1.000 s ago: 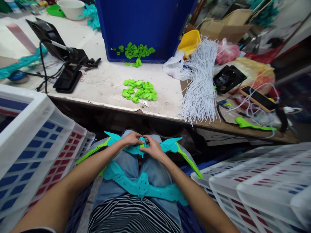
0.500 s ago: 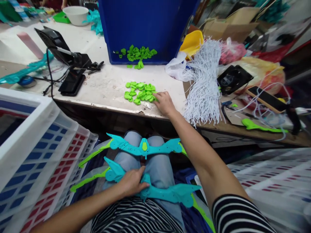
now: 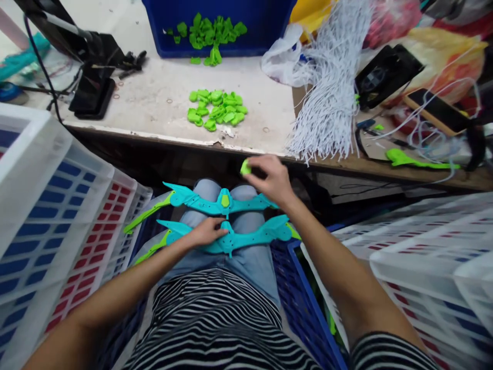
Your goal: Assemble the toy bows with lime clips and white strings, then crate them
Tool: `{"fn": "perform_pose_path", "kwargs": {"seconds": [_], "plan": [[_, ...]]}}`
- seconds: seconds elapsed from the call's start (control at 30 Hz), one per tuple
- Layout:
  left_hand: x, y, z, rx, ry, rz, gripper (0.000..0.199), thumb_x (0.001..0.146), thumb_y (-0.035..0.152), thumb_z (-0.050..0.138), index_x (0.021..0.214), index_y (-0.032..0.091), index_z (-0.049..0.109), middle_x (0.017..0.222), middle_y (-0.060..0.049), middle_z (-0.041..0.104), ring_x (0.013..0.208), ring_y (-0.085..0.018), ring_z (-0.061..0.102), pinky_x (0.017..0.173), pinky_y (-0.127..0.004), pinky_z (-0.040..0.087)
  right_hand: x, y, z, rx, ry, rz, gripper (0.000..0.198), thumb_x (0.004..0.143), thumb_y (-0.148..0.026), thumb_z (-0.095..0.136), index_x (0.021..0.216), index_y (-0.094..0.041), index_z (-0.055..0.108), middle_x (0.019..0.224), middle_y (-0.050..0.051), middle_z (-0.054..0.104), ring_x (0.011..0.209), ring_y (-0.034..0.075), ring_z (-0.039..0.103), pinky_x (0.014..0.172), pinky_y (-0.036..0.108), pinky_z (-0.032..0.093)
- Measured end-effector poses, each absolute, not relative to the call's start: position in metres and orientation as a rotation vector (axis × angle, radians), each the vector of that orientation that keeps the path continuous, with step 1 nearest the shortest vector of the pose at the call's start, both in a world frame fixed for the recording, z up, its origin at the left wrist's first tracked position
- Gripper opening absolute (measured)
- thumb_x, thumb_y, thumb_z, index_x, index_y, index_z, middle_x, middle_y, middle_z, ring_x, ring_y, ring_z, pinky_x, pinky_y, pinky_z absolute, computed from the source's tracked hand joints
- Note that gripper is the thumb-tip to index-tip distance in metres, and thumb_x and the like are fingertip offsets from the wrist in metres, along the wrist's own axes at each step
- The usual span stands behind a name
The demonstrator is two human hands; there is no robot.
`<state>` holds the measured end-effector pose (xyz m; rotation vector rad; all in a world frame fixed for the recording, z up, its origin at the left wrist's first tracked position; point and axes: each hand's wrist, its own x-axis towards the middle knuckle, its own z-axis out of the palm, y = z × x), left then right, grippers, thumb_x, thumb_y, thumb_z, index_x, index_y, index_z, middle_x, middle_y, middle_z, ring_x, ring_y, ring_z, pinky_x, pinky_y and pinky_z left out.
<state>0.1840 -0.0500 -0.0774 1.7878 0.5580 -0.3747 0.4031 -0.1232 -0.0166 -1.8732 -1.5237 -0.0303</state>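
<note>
My right hand (image 3: 272, 177) is in the air just off the bench's front edge, pinching a small lime-green plastic piece (image 3: 245, 167) between thumb and fingertips. Across my thighs lie two turquoise toy bows with lime-green limb ends. My left hand (image 3: 208, 231) is closed around the nearer toy bow (image 3: 254, 238), just left of its middle. The farther toy bow (image 3: 208, 206) rests over my knees, with a green piece (image 3: 225, 200) fitted at its centre; the nearer one's centre shows plain turquoise. A loose pile of similar green pieces (image 3: 217, 112) lies on the bench.
A blue bin (image 3: 154, 31) spilling green pieces stands on the bench (image 3: 154, 105). White strings (image 3: 327, 103) hang over its edge, right of the pile. White plastic baskets (image 3: 57, 169) flank me, with a blue crate (image 3: 308, 303) by my right leg. A phone (image 3: 437, 110) lies among cords.
My right hand has come back from the pile with a green piece. The nearer bow, in my left hand, has moved away from my body and levelled out, closer to the farther bow.
</note>
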Motion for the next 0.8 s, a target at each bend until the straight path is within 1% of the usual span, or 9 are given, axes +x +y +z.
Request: {"fn": "perform_pose_path", "kwargs": {"seconds": [0.07, 0.1, 0.23, 0.37, 0.47, 0.53, 0.6, 0.67, 0.8], "plan": [[0.187, -0.044, -0.082, 1.637, 0.538, -0.391, 0.027, 0.081, 0.033, 0.056, 0.091, 0.011, 0.067, 0.071, -0.001, 0.061, 0.071, -0.016, 0.052, 0.064, -0.025, 0.041, 0.363, -0.159, -0.029, -1.762, -1.709, 0.118, 0.021, 0.086, -0.031, 0.057, 0.101, -0.019, 0.065, 0.108, 0.008, 0.07, 0.1, 0.022, 0.059, 0.087, 0.039, 0.049], [0.187, -0.042, -0.083, 1.562, 0.551, -0.401, 0.027, 0.081, 0.036, 0.056, 0.087, 0.012, 0.067, 0.068, 0.0, 0.06, 0.069, -0.015, 0.051, 0.063, -0.024, 0.04, 0.345, -0.176, -0.037, -1.735, -1.777, 0.182, 0.021, 0.088, -0.03, 0.056, 0.103, -0.02, 0.065, 0.11, 0.007, 0.069, 0.101, 0.022, 0.059, 0.087, 0.04, 0.049], [0.188, -0.041, -0.085, 1.319, 0.678, -0.472, 0.031, 0.079, 0.042, 0.061, 0.087, 0.013, 0.066, 0.064, 0.002, 0.056, 0.063, -0.012, 0.047, 0.063, -0.024, 0.039, 0.294, -0.22, -0.07, -1.769, -1.845, 0.298, 0.023, 0.091, -0.024, 0.05, 0.109, -0.022, 0.065, 0.115, 0.009, 0.068, 0.106, 0.023, 0.059, 0.085, 0.043, 0.05], [0.188, -0.04, -0.087, 1.228, 0.741, -0.499, 0.034, 0.078, 0.046, 0.063, 0.087, 0.013, 0.065, 0.065, 0.002, 0.057, 0.065, -0.012, 0.051, 0.067, -0.025, 0.041, 0.279, -0.224, -0.091, -1.784, -1.77, 0.299, 0.027, 0.092, -0.021, 0.048, 0.114, -0.022, 0.064, 0.12, 0.01, 0.065, 0.117, 0.024, 0.055, 0.09, 0.045, 0.05], [0.187, -0.037, -0.087, 1.214, 0.678, -0.518, 0.039, 0.075, 0.05, 0.064, 0.086, 0.013, 0.064, 0.065, 0.002, 0.055, 0.064, -0.011, 0.049, 0.065, -0.025, 0.04, 0.274, -0.223, -0.098, -1.845, -1.665, 0.291, 0.025, 0.091, -0.023, 0.05, 0.111, -0.024, 0.066, 0.124, 0.01, 0.063, 0.118, 0.025, 0.054, 0.092, 0.046, 0.05], [0.185, -0.037, -0.087, 1.257, 0.578, -0.493, 0.041, 0.069, 0.051, 0.069, 0.083, 0.013, 0.064, 0.064, 0.003, 0.053, 0.062, -0.01, 0.046, 0.061, -0.023, 0.037, 0.269, -0.224, -0.1, -1.927, -1.571, 0.272, 0.022, 0.089, -0.026, 0.054, 0.106, -0.025, 0.067, 0.128, 0.011, 0.06, 0.116, 0.028, 0.055, 0.092, 0.049, 0.05], [0.184, -0.038, -0.087, 1.329, 0.504, -0.442, 0.042, 0.063, 0.05, 0.074, 0.079, 0.013, 0.063, 0.064, 0.003, 0.052, 0.062, -0.01, 0.043, 0.058, -0.022, 0.035, 0.264, -0.225, -0.1, -1.985, -1.487, 0.273, 0.019, 0.087, -0.027, 0.057, 0.102, -0.025, 0.068, 0.125, 0.012, 0.061, 0.109, 0.028, 0.059, 0.091, 0.051, 0.049], [0.182, -0.041, -0.087, 1.377, 0.489, -0.391, 0.042, 0.06, 0.048, 0.075, 0.077, 0.013, 0.062, 0.065, 0.003, 0.052, 0.064, -0.011, 0.044, 0.058, -0.021, 0.034, 0.26, -0.224, -0.1, -2.017, -1.402, 0.307, 0.016, 0.085, -0.027, 0.06, 0.099, -0.024, 0.066, 0.116, 0.011, 0.065, 0.102, 0.028, 0.062, 0.089, 0.05, 0.049], [0.182, -0.046, -0.09, 1.383, 0.522, -0.35, 0.04, 0.062, 0.047, 0.073, 0.078, 0.012, 0.062, 0.064, 0.004, 0.051, 0.062, -0.011, 0.043, 0.056, -0.022, 0.034, 0.266, -0.216, -0.099, -2.08, -1.209, 0.465, 0.028, 0.075, -0.029, 0.068, 0.101, -0.023, 0.059, 0.1, 0.007, 0.069, 0.093, 0.026, 0.064, 0.081, 0.046, 0.053]]}}
